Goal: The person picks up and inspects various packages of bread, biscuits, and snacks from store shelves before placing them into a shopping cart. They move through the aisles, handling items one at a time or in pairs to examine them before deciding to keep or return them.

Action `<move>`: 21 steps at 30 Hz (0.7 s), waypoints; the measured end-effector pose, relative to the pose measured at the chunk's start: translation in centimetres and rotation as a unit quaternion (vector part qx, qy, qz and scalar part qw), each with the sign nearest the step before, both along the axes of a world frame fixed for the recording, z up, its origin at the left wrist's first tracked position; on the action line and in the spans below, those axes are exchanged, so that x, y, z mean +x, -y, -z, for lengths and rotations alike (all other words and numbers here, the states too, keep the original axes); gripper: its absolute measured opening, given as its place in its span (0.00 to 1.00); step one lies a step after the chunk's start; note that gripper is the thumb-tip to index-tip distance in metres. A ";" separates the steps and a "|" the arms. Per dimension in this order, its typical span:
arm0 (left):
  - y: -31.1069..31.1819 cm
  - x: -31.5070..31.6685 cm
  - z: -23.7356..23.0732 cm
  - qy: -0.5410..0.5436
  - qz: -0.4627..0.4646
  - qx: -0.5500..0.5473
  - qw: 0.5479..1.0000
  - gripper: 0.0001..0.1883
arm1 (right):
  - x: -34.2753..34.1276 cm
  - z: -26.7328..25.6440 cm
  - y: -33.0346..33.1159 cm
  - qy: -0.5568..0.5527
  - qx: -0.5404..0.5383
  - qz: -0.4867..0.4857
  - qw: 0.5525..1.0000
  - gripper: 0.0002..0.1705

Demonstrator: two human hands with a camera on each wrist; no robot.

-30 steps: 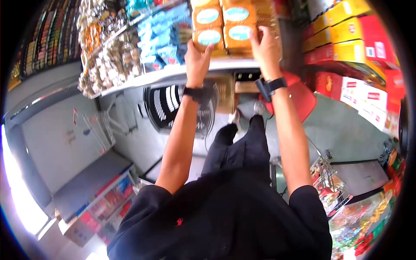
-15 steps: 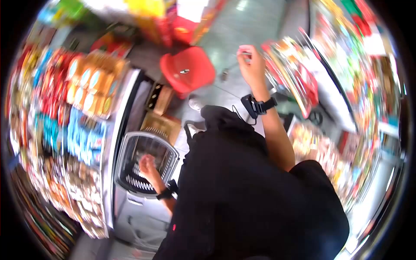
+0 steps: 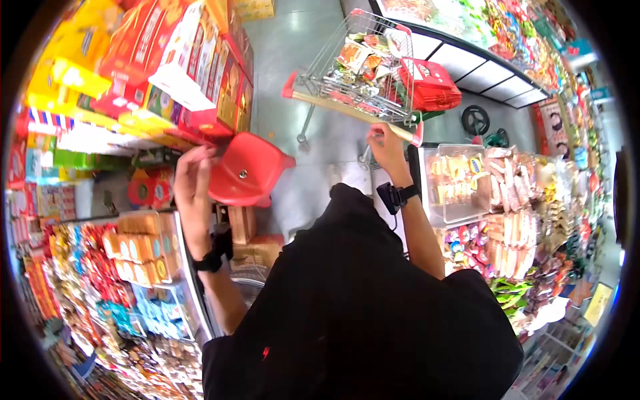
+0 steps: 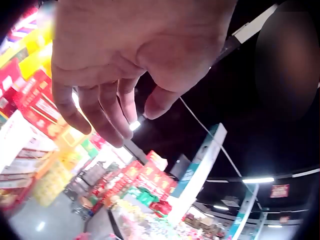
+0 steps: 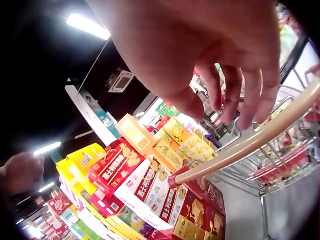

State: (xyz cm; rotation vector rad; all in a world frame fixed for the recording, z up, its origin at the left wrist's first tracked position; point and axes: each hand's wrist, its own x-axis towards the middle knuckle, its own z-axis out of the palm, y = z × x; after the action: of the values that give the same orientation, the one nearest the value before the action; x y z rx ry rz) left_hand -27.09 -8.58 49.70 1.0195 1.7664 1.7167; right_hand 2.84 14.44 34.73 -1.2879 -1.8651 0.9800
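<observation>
Left hand and right hand relaxed, holding nothing, cart handle near the right, ceiling lights only in wrist views

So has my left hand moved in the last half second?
Yes: in the head view, your left hand has moved closer to the red stool, from well apart to right beside its edge.

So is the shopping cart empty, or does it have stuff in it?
It has stuff in it: the head view shows packets inside the wire cart. I can't tell how full.
</observation>
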 end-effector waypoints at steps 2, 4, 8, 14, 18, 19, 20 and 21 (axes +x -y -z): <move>-6.5 2.0 -0.2 -0.011 0.076 -0.001 0.997 0.11 | 0.9 0.7 -2.0 0.013 -0.026 -0.006 1.000 0.15; -12.0 5.0 1.0 0.025 0.142 -0.041 0.989 0.12 | 1.4 2.6 -3.6 0.004 -0.023 0.013 1.000 0.14; -19.3 7.6 -0.8 -0.061 0.354 -0.161 0.919 0.15 | 4.6 3.2 -7.0 0.001 -0.008 -0.063 0.998 0.15; -21.3 -4.8 -11.2 -0.208 0.171 -0.145 0.952 0.13 | 10.9 -13.6 -10.6 -0.101 -0.145 -0.118 0.977 0.12; -24.8 -8.2 -23.6 -0.306 0.052 -0.103 0.945 0.17 | 15.2 -30.8 -12.5 0.048 -0.053 -0.109 0.991 0.25; -26.2 -8.1 -27.5 -0.298 0.053 -0.101 0.948 0.17 | 16.2 -33.9 -12.7 0.139 0.054 -0.097 0.984 0.25; -28.1 -8.1 -31.7 -0.559 0.147 -0.053 0.814 0.17 | 17.3 -39.7 -18.5 0.332 -0.170 -0.159 0.914 0.28; -29.2 -8.1 -34.0 -0.768 0.221 0.001 0.601 0.18 | 19.2 -42.4 -19.3 0.334 -0.044 -0.123 0.933 0.28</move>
State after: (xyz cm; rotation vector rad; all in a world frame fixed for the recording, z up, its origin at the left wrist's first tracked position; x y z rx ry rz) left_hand -35.19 20.62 83.75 3.0980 1.7767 0.1429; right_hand 22.07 33.76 77.10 -1.6054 -2.5726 0.8063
